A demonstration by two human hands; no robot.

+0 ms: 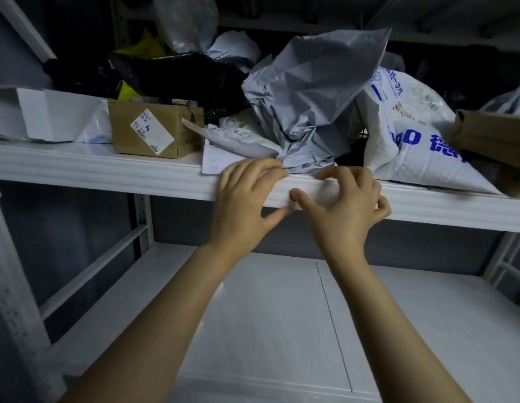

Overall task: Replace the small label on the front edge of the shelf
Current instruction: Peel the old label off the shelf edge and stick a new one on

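The white metal shelf has a ridged front edge (107, 173) running across the view. A small white label (317, 191) lies flat on that edge, between my two hands. My left hand (247, 199) rests on the edge, fingers curled over the top and thumb underneath at the label's left end. My right hand (349, 205) sits over the label, its thumb tip pressed on the label's left part and its fingers bent above it. The label's right end is hidden by my right hand.
The shelf above the edge holds a brown carton (154, 129) with a sticker, a crumpled grey mailer bag (311, 103), a white printed sack (413, 135), a black bag (180, 74) and another carton (494, 135) at right. A bare lower shelf (267, 315) lies beneath my arms.
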